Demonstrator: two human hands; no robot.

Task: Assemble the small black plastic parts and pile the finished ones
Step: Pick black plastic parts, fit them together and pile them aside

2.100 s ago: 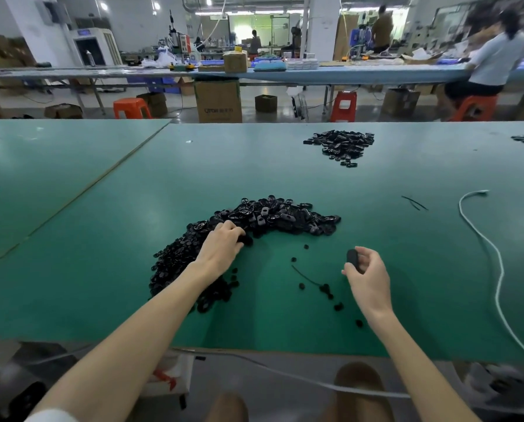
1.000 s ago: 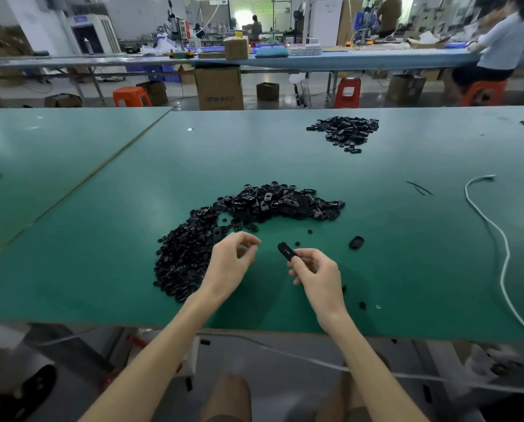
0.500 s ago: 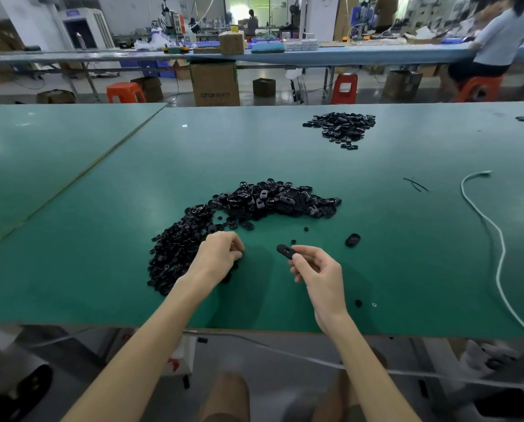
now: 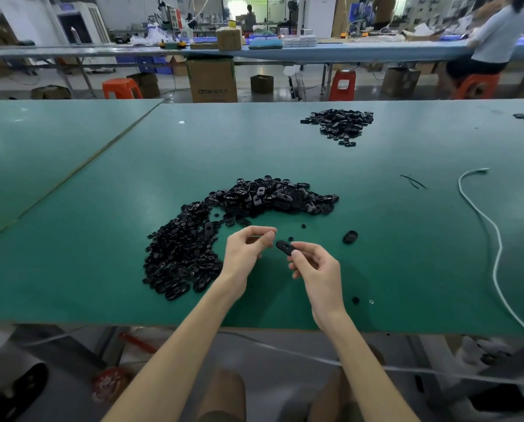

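Tabletop (image 4: pixel 406 254) lies open between parts heap (image 4: pixel 178 254) and white cable (image 4: pixel 500 248), bar one loose part (image 4: pixel 349 237).

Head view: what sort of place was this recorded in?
Probably a factory assembly floor: a long green-topped workbench heaped with small black plastic parts, brown cardboard cartons under a second bench behind, and another worker seated there.

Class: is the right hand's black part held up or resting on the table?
Held up: the right hand pinches the part by one end, apparently clear of the table.

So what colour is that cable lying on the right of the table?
White, against the green table; the head view shows the cable plainly.
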